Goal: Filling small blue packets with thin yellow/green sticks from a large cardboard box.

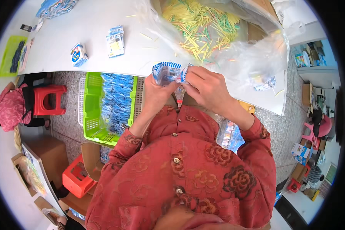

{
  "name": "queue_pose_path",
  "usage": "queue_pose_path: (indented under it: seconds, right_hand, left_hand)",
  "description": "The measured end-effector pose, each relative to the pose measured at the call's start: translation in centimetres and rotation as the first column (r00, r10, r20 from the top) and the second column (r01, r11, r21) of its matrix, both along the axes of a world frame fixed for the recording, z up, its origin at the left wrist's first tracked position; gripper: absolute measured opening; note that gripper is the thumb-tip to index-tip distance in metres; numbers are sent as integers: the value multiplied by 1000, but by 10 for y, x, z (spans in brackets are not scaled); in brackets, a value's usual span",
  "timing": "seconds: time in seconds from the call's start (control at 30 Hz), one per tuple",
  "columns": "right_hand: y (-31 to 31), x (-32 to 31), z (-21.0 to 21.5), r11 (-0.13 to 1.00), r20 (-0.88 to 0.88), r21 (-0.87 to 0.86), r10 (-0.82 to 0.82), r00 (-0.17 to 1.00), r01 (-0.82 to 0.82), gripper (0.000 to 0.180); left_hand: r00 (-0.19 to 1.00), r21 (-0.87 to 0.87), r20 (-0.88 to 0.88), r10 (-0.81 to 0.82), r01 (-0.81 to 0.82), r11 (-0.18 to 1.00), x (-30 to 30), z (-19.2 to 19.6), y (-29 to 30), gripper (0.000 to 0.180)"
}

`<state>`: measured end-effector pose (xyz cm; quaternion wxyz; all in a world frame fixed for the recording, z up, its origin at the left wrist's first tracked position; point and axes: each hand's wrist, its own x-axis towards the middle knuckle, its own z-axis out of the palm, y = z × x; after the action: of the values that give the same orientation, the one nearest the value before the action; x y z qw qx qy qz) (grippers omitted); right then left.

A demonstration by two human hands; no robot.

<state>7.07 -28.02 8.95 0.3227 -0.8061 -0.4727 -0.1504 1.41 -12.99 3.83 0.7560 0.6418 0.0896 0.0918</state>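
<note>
Just off the table's near edge, a small clear plastic pouch (168, 73) with a blue-and-white striped rim is held between both hands, its mouth spread. My left hand (157, 90) grips the pouch's left and lower side, thumb across the front. The fingers of my right hand (207, 85) are pinched together at its right edge. Whether anything lies inside the pouch I cannot tell. Beyond my hands, a large clear plastic bag (249, 53) lies spread on the table, holding a heap of thin yellow, green and orange sticks (203, 28).
On the white table (138, 61) lie a small blue-and-white packet (78, 54), more striped packets (115, 41) and a few loose sticks. A green crate (91, 103) full of blue-and-white packets stands below, at left. Red stools (50, 100) and a seated person (13, 103) are farther left.
</note>
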Motion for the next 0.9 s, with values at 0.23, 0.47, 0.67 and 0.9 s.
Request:
queue_pose_path:
  seconds: [0.23, 0.47, 0.67, 0.9]
  right_hand:
    - [-4, -11, 13, 984, 34, -175, -21, 999, 27, 14]
    - [-3, -15, 25, 998, 17, 52, -42, 999, 41, 10]
    - [-34, -32, 87, 811, -388, 460, 550, 739, -363, 15]
    - [-29, -57, 111, 321, -167, 678, 943, 287, -661, 12]
  left_hand:
    - [1000, 4, 14, -17, 17, 1000, -8, -2, -5, 20]
    - [999, -99, 47, -14, 19, 995, -7, 1, -5, 23]
    - [999, -250, 41, -35, 44, 967, -6, 3, -1, 27]
    - [1000, -299, -3, -30, 28, 954, -3, -2, 5, 32]
